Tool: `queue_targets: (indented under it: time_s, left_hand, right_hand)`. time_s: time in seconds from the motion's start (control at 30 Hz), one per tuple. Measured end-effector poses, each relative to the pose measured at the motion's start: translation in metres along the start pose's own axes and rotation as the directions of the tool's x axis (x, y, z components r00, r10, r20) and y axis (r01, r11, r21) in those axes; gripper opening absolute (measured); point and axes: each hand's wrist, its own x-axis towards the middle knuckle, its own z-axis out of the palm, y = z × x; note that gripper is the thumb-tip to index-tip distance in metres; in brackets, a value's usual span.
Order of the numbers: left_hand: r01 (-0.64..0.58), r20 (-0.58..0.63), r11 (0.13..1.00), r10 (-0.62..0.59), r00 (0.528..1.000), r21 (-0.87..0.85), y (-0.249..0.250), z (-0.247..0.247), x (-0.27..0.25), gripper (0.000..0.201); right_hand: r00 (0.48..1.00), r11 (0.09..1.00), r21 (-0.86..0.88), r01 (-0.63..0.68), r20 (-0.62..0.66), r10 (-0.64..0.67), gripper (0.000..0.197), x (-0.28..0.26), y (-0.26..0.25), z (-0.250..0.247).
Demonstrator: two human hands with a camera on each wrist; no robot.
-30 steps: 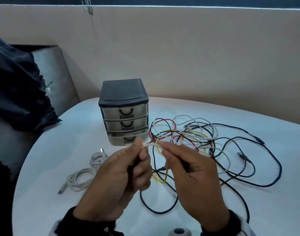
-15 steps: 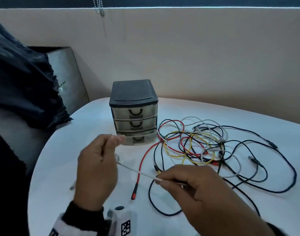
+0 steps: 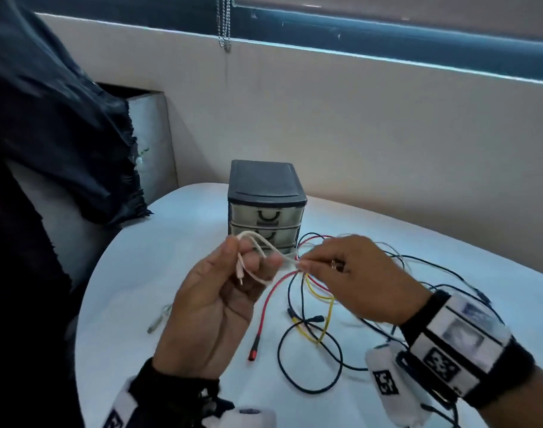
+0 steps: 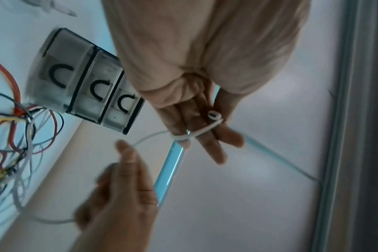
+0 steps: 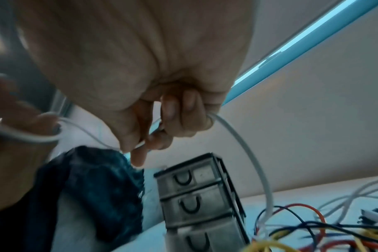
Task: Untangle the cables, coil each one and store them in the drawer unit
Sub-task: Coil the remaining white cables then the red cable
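A thin white cable (image 3: 254, 239) is looped round the fingers of my left hand (image 3: 248, 264), its plug hanging by the palm. In the left wrist view the white cable (image 4: 197, 133) crosses two straightened fingers. My right hand (image 3: 304, 265) pinches the same cable just right of the loops; in the right wrist view the white cable (image 5: 246, 150) runs down from my curled fingers (image 5: 168, 117) to the table. The dark-topped drawer unit (image 3: 264, 193) stands behind both hands, all three drawers closed. A tangle of red, yellow, black and white cables (image 3: 313, 307) lies under and right of my right hand.
A grey coiled cable (image 3: 159, 319) lies on the white round table (image 3: 134, 273), mostly hidden behind my left hand. Dark cloth (image 3: 63, 134) hangs at the left. A beige wall (image 3: 387, 134) with a window ledge runs behind the table.
The hands, apart with the white cable stretched between them, have come together. The cable is now wound in loops on my left fingers. The view has tilted up.
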Motion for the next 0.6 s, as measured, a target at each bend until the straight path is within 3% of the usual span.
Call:
queue_targets:
  time_s: [0.07, 0.17, 0.23, 0.3, 0.33, 0.4, 0.47, 0.5, 0.6]
  left_hand:
    - [-0.048, -0.057, 0.985, 0.04, 0.998, -0.163, 0.007, -0.01, 0.006, 0.018]
    - [-0.108, -0.16, 0.979, 0.08, 0.984, -0.176, 0.005, -0.02, 0.012, 0.02]
    - [-0.124, -0.215, 0.989, 0.106, 0.971, -0.075, -0.002, -0.022, 0.012, 0.019]
    - [-0.148, -0.203, 0.975, 0.18, 0.962, 0.164, -0.008, -0.022, 0.009, 0.019]
    - [-0.172, -0.164, 0.921, 0.241, 0.956, 0.35, -0.01, -0.022, 0.007, 0.02]
    - [-0.227, -0.003, 0.704, 0.309, 0.951, 0.673, -0.012, -0.023, 0.003, 0.024]
    - [-0.269, 0.156, 0.564, 0.241, 0.958, 0.781, -0.014, -0.019, -0.004, 0.027]
    - [-0.261, 0.198, 0.579, 0.172, 0.965, 0.772, -0.015, -0.015, -0.007, 0.029]
    - [-0.125, 0.244, 0.823, -0.017, 0.97, 0.554, -0.009, -0.006, -0.013, 0.032]
  right_hand:
    - [0.986, 0.991, -0.106, 0.077, 0.159, -0.059, 0.028, -0.011, -0.012, 0.005]
    - [0.918, 0.933, -0.269, 0.239, 0.376, -0.126, 0.04, -0.027, -0.044, 0.0]
    - [0.876, 0.917, -0.287, 0.276, 0.469, -0.117, 0.036, -0.035, -0.066, -0.011]
    - [0.855, 0.919, -0.29, 0.266, 0.512, -0.086, 0.031, -0.041, -0.086, -0.021]
    - [0.856, 0.917, -0.295, 0.267, 0.51, -0.085, 0.029, -0.043, -0.092, -0.026]
    - [0.886, 0.922, -0.278, 0.27, 0.446, -0.125, 0.028, -0.041, -0.1, -0.037]
    - [0.94, 0.939, -0.231, 0.253, 0.289, -0.182, 0.024, -0.032, -0.098, -0.05]
    - [0.958, 0.952, -0.189, 0.242, 0.203, -0.203, 0.023, -0.025, -0.094, -0.057]
    - [0.977, 0.976, -0.055, 0.212, -0.015, -0.213, 0.02, -0.004, -0.073, -0.067]
